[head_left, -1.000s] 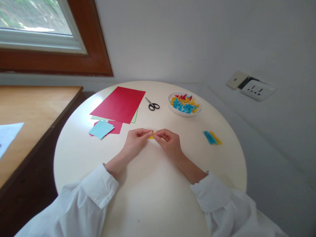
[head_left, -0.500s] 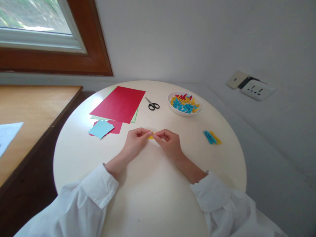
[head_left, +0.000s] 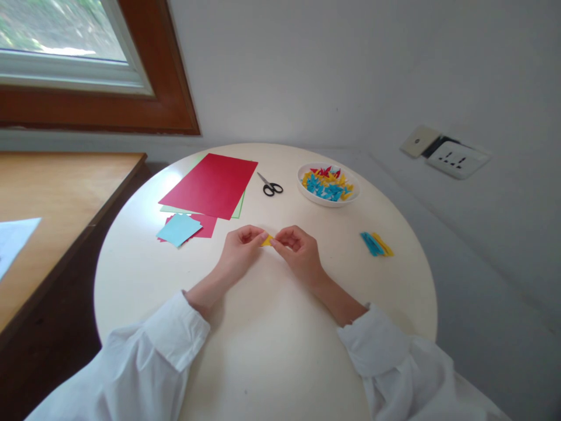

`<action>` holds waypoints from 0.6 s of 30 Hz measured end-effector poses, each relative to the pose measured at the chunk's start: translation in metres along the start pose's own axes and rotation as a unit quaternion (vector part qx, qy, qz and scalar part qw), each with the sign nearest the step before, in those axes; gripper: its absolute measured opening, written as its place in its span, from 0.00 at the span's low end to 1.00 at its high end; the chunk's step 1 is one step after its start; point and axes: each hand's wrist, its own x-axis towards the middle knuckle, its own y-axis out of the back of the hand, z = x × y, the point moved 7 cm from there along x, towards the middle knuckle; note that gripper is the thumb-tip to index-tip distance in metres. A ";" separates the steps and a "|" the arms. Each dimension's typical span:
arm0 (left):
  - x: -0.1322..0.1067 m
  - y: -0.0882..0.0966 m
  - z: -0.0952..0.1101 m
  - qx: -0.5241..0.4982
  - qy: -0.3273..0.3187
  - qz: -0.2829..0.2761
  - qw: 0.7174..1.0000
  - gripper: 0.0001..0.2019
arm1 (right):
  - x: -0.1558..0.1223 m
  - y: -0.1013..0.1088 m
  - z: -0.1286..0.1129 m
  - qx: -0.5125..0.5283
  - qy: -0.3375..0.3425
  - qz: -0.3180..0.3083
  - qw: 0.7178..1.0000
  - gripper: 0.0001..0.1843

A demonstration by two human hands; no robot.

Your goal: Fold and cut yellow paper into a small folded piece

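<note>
Between both hands is a small piece of yellow paper (head_left: pixel 267 241), folded and partly covered by the fingers. My left hand (head_left: pixel 242 248) pinches its left side with thumb and forefinger. From the other side my right hand (head_left: pixel 300 251) pinches the right end, thumb tip against the paper. Left of the hands lie small light blue paper squares (head_left: pixel 179 229) on top of red paper squares (head_left: pixel 209 227). Beyond them is a large red paper sheet (head_left: pixel 210 186) over green sheets (head_left: pixel 237 210). Black-handled scissors (head_left: pixel 270 186) lie behind the hands.
A white bowl (head_left: pixel 329 203) at the back right holds many small folded blue, yellow and red paper pieces. Blue folded strips (head_left: pixel 372 244) and yellow ones (head_left: pixel 383 244) lie at the right of the round white table (head_left: pixel 272 351). A wooden desk (head_left: pixel 65 193) stands left.
The thumbs have parted slightly, and a little more of the yellow paper shows between them. Everything else on the table stays put.
</note>
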 end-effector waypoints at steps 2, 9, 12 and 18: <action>0.001 0.002 0.000 -0.008 0.002 0.009 1.000 0.12 | 0.000 -0.001 0.002 0.000 -0.008 -0.010 1.000 0.11; 0.001 0.001 0.001 -0.018 -0.001 0.004 1.000 0.12 | -0.001 -0.006 0.009 -0.036 -0.016 -0.053 0.998 0.09; 0.000 0.000 0.002 -0.025 0.003 0.002 1.000 0.11 | -0.001 -0.006 0.009 -0.038 -0.018 -0.057 0.997 0.09; 0.001 0.000 0.002 -0.019 0.009 0.004 1.000 0.12 | -0.001 -0.006 0.006 -0.038 -0.021 -0.056 0.997 0.09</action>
